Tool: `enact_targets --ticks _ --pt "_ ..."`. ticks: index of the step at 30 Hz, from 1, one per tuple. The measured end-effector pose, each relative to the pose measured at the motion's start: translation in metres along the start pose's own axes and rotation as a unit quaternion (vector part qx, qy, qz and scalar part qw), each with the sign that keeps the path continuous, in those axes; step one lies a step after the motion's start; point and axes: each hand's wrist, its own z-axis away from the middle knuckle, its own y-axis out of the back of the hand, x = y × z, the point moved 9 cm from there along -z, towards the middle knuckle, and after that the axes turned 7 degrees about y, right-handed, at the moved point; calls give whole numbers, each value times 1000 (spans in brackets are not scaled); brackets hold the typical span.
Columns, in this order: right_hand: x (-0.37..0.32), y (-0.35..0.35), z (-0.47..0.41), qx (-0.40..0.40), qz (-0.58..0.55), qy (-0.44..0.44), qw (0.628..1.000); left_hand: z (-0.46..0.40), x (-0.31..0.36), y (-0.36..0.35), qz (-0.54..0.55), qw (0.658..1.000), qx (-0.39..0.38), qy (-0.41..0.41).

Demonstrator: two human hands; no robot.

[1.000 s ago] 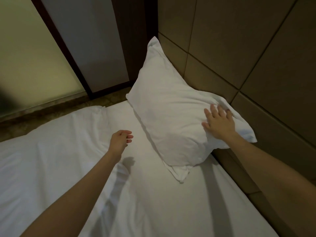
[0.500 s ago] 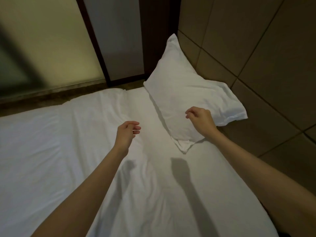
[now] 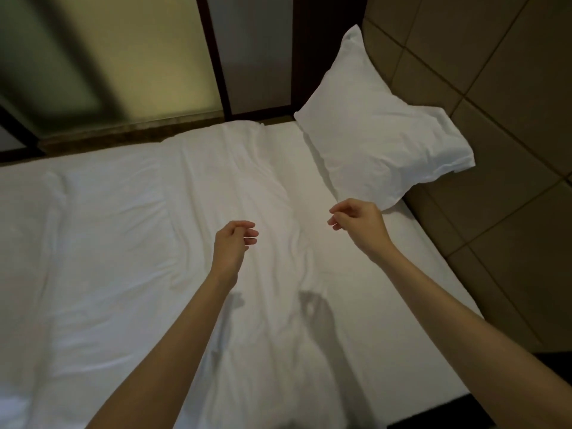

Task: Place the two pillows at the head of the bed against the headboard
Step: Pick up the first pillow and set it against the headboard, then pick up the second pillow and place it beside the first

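One white pillow (image 3: 374, 131) leans against the brown panelled headboard (image 3: 495, 125) at the far corner of the bed. The bed (image 3: 139, 258) is covered with a wrinkled white sheet. My right hand (image 3: 359, 224) hovers over the sheet just in front of the pillow's near corner, fingers loosely curled, holding nothing. My left hand (image 3: 233, 246) hangs over the middle of the sheet, fingers also loosely curled and empty. A second pillow is not in view.
A frosted glass partition (image 3: 133, 63) with a dark frame runs along the far side of the bed. A narrow strip of floor (image 3: 123, 134) lies between it and the mattress. The dark bed edge (image 3: 433, 413) shows at lower right.
My right hand has let go of the pillow and drawn back toward me. The view has shifted left and away from the headboard; the pillow stays put against it.
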Motion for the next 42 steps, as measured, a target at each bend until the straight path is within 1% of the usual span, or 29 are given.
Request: enact_targets --ticks 5,9,11,15,18,21,25,29,31,38,42 --pt "7 -27 31 -40 -44 -25 998 26 -34 27 15 999 28 22" --pt "14 -57 56 -91 -69 -46 992 53 -69 57 34 995 78 44" --pt "19 -68 66 -101 -89 -66 989 64 -83 67 36 994 90 52" --pt "24 -117 96 -161 -104 -97 977 96 -124 110 51 985 142 88" --pt "21 -159 125 -205 -118 -120 964 120 -154 155 61 974 195 101" --pt "21 -185 147 -224 -140 -148 953 136 -173 189 72 966 226 108" --pt "9 -236 179 -268 -138 -159 940 157 -201 253 112 948 273 116" --pt "-2 -287 204 -290 -123 -162 935 168 -228 308 122 936 304 127" --pt "-10 -327 220 -299 -115 -161 934 171 -245 350 129 929 317 137" --pt "-38 -472 262 -292 -114 -186 931 160 -287 506 170 915 324 169" --pt "-54 -545 282 -281 -104 -222 928 153 -306 592 192 902 325 209"
